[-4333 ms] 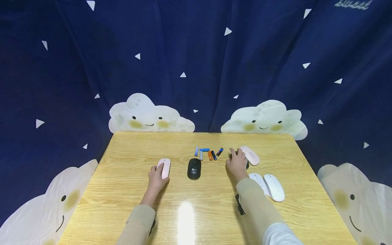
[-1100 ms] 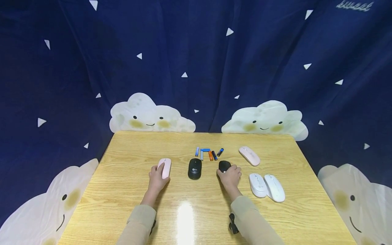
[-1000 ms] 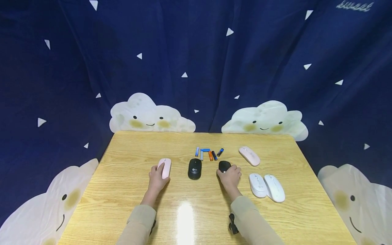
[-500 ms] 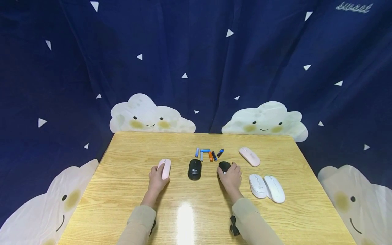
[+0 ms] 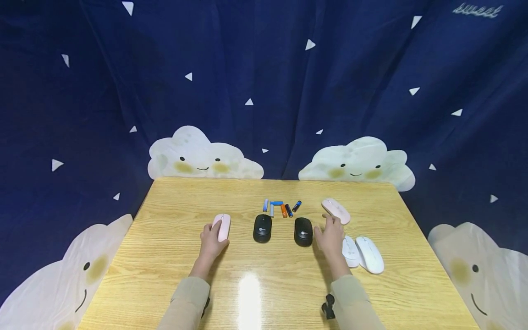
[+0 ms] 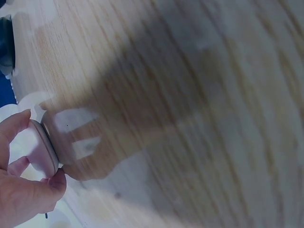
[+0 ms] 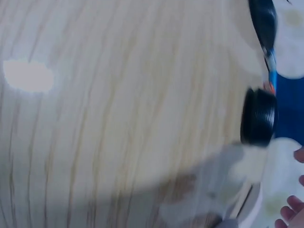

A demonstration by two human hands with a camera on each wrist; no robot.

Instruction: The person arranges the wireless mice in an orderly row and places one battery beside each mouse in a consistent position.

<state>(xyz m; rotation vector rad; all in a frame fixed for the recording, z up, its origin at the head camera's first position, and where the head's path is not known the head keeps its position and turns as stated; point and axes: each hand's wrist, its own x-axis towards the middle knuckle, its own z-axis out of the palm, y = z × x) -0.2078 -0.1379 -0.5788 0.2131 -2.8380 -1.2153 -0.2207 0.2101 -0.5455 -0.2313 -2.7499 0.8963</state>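
Observation:
On the left of the table, my left hand (image 5: 211,240) grips a pale pink computer mouse (image 5: 224,224) by its sides. The left wrist view shows thumb and fingertips pinching the edges of that pink mouse (image 6: 42,149). My right hand (image 5: 331,234) holds nothing, its fingers loosely bent, just right of a black mouse (image 5: 303,232). It partly covers a white mouse (image 5: 351,252), and its fingertips reach toward a second pink mouse (image 5: 337,211). In the right wrist view, fingertips (image 7: 295,203) show at the edge, apart from the black mouse (image 7: 259,118).
Another black mouse (image 5: 262,228) stands in the middle of the wooden table (image 5: 173,197). Several batteries (image 5: 283,211) lie loosely grouped behind the two black mice. A second white mouse (image 5: 370,255) rests at the right beside the first. A dark blue curtain (image 5: 272,91) hangs behind.
My right hand brought the black mouse left from near the right pink mouse and set it beside the other black one. It has since let go and moved right. The left hand stays put.

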